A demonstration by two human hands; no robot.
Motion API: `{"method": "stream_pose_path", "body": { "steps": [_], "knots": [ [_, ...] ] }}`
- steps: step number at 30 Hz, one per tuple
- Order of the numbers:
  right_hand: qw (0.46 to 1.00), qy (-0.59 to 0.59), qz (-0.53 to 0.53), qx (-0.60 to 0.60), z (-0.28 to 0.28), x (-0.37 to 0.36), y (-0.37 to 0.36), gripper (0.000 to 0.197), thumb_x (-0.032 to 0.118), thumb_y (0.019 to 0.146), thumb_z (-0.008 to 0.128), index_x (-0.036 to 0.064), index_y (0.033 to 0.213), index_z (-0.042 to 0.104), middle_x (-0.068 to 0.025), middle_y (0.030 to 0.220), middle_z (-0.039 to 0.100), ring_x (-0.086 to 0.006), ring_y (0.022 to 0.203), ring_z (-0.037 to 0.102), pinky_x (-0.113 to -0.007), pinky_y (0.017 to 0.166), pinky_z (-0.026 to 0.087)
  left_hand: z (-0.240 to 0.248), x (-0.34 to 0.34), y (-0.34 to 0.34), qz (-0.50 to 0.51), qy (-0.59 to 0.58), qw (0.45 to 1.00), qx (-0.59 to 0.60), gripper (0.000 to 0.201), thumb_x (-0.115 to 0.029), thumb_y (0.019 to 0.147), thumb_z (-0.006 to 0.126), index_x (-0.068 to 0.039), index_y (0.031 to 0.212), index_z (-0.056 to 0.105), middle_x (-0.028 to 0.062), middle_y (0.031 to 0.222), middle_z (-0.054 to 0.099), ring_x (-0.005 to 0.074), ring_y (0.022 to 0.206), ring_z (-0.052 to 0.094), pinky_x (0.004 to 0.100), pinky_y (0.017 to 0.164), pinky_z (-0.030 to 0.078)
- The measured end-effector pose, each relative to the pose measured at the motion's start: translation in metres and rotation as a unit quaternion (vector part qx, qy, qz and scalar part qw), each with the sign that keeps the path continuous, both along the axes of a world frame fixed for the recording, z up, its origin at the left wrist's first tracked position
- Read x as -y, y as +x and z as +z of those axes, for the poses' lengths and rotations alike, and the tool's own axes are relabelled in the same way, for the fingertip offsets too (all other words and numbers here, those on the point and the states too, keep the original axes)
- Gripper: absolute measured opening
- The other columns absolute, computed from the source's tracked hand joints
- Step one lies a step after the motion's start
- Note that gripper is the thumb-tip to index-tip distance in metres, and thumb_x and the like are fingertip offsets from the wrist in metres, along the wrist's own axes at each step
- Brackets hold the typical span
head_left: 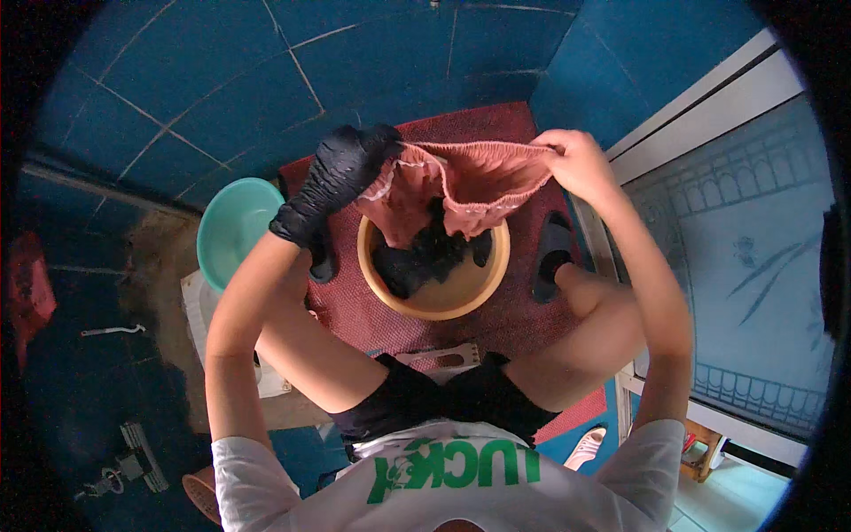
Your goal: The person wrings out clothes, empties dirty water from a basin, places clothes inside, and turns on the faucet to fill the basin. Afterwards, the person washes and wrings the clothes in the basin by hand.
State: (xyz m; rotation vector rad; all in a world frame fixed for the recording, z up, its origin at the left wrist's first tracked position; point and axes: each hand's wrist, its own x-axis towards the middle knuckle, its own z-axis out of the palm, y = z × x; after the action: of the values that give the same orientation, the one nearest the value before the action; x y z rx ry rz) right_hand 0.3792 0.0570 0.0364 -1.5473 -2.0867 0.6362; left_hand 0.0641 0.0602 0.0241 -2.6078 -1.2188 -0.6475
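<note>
Pink shorts (496,173) with a gathered elastic waistband and pale trim hang stretched between my two hands. My left hand (341,168), in a black glove, is closed on one end of the waistband. At the other end my bare right hand (578,164) pinches the waistband's edge. Right below the shorts stands a yellow basin (434,313) with cloudy water and a bunched black cloth (421,262) in it. The hanging lower part of the shorts overlaps the basin's far rim; whether it touches the black cloth I cannot tell.
A teal basin (239,226) stands to the left, near my left forearm. Beneath the yellow basin lies a red textured mat (355,328). My feet, in dark slippers (555,253), flank the basin. Blue tiled wall (381,71) rises ahead; a frosted glass door (745,248) is on the right.
</note>
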Motion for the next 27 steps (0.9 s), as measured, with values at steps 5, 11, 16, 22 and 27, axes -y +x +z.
{"method": "stream_pose_path", "body": {
  "steps": [5,11,16,22,27],
  "knots": [
    [0.996,-0.063,0.016,-0.067,-0.042,0.004,0.005,0.018,0.014,0.071,0.055,0.0035,0.084,0.062,-0.0134,0.08,0.061,-0.0211,0.071,0.06,-0.03,0.063,0.045,-0.035,-0.006,0.006,-0.012,-0.068,0.998,0.014,0.017,-0.02,0.069,0.055,-0.013,0.086,0.055,0.0105,0.061,0.055,0.0303,0.054,0.054,0.0379,0.051,0.043],
    [0.772,-0.44,-0.148,-0.434,-0.094,0.03,0.003,0.039,0.026,0.082,0.051,0.0119,0.117,0.042,-0.0061,0.108,0.049,-0.0226,0.093,0.051,-0.047,0.075,0.043,-0.086,0.002,0.001,-0.096,-0.117,0.988,0.003,0.017,-0.019,0.067,0.054,-0.012,0.083,0.053,0.0108,0.056,0.052,0.0304,0.052,0.054,0.0373,0.048,0.043],
    [0.679,-0.369,-0.184,-0.608,-0.136,0.038,-0.015,0.022,0.013,0.085,0.042,0.0084,0.107,0.044,-0.0074,0.1,0.052,-0.0209,0.089,0.053,-0.037,0.076,0.045,-0.102,0.027,0.024,-0.216,-0.09,0.971,-0.05,0.03,-0.016,0.066,0.053,-0.014,0.096,0.053,0.0109,0.072,0.054,0.0275,0.061,0.056,0.0371,0.053,0.045],
    [0.679,-0.429,-0.15,-0.577,-0.092,0.039,-0.033,0.025,0.005,0.082,0.041,0.0052,0.107,0.043,-0.0084,0.096,0.053,-0.0196,0.087,0.054,-0.034,0.077,0.045,-0.113,0.054,0.031,-0.229,-0.158,0.96,-0.029,0.039,-0.018,0.065,0.054,-0.014,0.104,0.052,0.0082,0.079,0.052,0.026,0.062,0.054,0.0353,0.051,0.042],
    [0.629,-0.448,-0.098,-0.628,-0.097,0.046,-0.041,0.03,0.003,0.081,0.038,0.0048,0.111,0.041,-0.0092,0.099,0.052,-0.0202,0.091,0.052,-0.034,0.08,0.044,-0.127,0.057,0.039,-0.195,-0.114,0.974,-0.023,0.042,-0.019,0.063,0.056,-0.01,0.104,0.052,0.0093,0.082,0.053,0.0256,0.068,0.054,0.0364,0.055,0.042]
  ]
}}
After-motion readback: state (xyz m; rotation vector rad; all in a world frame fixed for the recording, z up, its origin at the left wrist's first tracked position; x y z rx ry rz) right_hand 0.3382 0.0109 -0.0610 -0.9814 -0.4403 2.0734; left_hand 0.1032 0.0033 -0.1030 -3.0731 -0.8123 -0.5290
